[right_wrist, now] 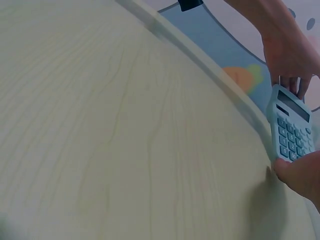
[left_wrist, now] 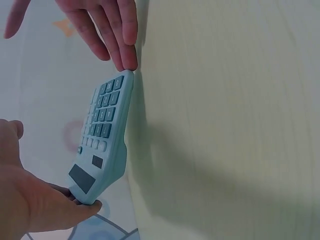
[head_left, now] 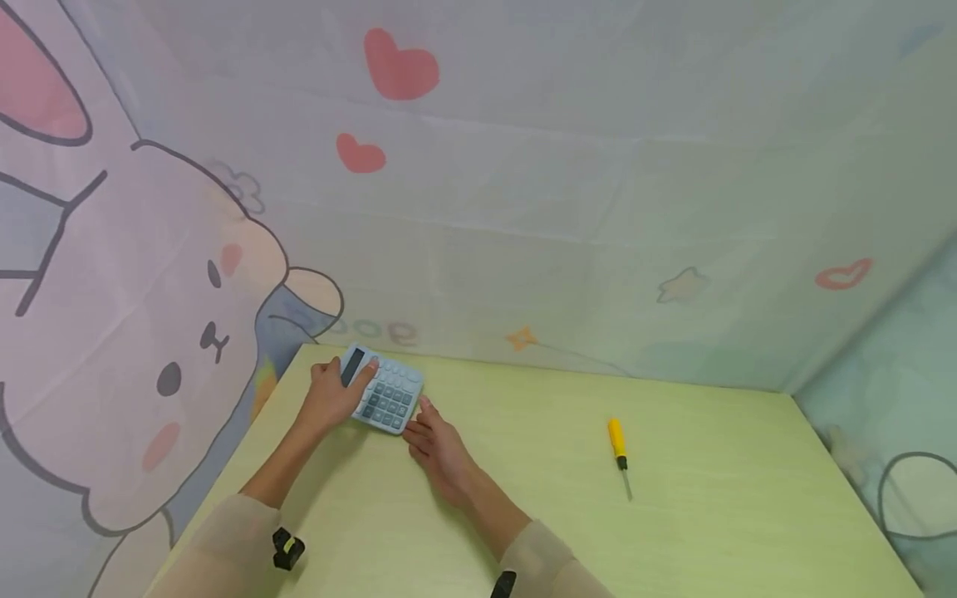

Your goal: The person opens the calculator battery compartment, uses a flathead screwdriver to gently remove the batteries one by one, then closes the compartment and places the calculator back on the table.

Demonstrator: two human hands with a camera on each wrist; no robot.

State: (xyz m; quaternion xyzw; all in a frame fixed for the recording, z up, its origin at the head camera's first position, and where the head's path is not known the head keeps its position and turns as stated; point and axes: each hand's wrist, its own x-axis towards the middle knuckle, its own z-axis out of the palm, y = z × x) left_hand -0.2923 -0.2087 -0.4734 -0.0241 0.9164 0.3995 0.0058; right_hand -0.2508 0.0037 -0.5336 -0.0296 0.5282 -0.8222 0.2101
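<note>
A light blue calculator (head_left: 392, 393) is held tilted above the table at its far left, keys and dark display facing up. My left hand (head_left: 335, 397) grips it by the display end, as the left wrist view also shows with the calculator (left_wrist: 107, 120) edge-on. At the opposite end, the straight fingers of my right hand (head_left: 443, 459) touch the calculator's lower edge. In the left wrist view the right hand's thumb (left_wrist: 16, 19) stands apart from it. The right wrist view has the calculator (right_wrist: 290, 125) between both hands.
A screwdriver (head_left: 617, 444) with a yellow handle lies on the pale yellow-green table (head_left: 718, 515), to the right of the hands. Behind the table's back edge hangs a cloth (head_left: 523, 183) printed with hearts and a rabbit.
</note>
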